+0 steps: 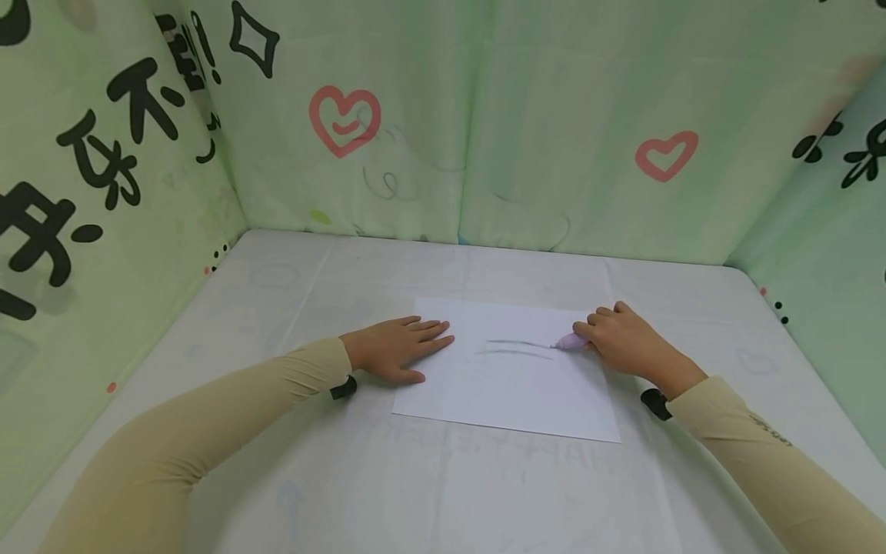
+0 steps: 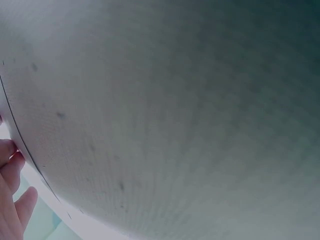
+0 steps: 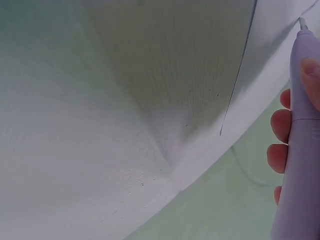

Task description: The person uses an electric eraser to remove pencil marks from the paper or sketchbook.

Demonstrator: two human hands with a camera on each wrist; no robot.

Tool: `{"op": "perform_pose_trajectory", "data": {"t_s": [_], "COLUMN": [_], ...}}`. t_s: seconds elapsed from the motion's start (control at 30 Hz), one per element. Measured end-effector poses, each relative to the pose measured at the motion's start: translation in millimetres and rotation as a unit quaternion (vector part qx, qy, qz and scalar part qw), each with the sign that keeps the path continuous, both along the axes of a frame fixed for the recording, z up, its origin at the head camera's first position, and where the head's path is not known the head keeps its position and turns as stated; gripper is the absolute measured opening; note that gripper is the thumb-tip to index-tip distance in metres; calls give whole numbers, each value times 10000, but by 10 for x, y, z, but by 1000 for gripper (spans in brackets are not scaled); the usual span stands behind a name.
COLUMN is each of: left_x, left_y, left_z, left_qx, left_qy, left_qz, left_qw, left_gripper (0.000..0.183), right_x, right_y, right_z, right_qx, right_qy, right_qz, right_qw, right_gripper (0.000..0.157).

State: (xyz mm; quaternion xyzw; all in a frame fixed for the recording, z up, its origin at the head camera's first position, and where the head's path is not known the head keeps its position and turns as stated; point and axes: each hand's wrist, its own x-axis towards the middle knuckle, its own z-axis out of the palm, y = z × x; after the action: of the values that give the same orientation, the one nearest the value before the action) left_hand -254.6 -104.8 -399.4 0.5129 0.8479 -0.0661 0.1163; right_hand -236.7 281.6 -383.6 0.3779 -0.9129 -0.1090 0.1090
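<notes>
A sheet of white paper (image 1: 484, 400) lies on the white-covered table, bearing two roughly parallel grey lines (image 1: 515, 354). The left hand (image 1: 398, 348) rests flat on the sheet's left side, fingers spread. Near the sheet's right side, the right hand (image 1: 623, 338) grips a thick lilac pen-shaped tool (image 1: 571, 342). Its narrow tip meets the right end of the upper line. In the right wrist view, thumb and fingers wrap the tool's smooth body (image 3: 302, 150), which has a seam around it. The left wrist view catches only some fingers (image 2: 12, 185) at its left edge.
Green curtains (image 1: 554, 100) with hearts and black characters enclose the table (image 1: 332, 477) at the back and both sides. Dark wrist-worn devices (image 1: 344, 388) sit under both cuffs. The table cover extends around the paper and carries faint marks.
</notes>
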Motion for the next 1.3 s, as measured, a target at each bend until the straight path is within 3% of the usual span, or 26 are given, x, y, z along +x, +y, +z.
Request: {"op": "perform_pose_trajectory", "data": {"t_s": [1.3], "left_x": [-8], "left_y": [-4], "left_z": [-18], "left_qx": [-9], "left_qy": [26], "left_qz": [21], "left_qw": [10000], "left_gripper": [71], "right_x": [-21], "right_y": [-24], "right_z": [-27], "right_qx": [-163], "right_qy": [11], "right_qz": [38], "right_qw": [9999], "right_gripper": [17]}}
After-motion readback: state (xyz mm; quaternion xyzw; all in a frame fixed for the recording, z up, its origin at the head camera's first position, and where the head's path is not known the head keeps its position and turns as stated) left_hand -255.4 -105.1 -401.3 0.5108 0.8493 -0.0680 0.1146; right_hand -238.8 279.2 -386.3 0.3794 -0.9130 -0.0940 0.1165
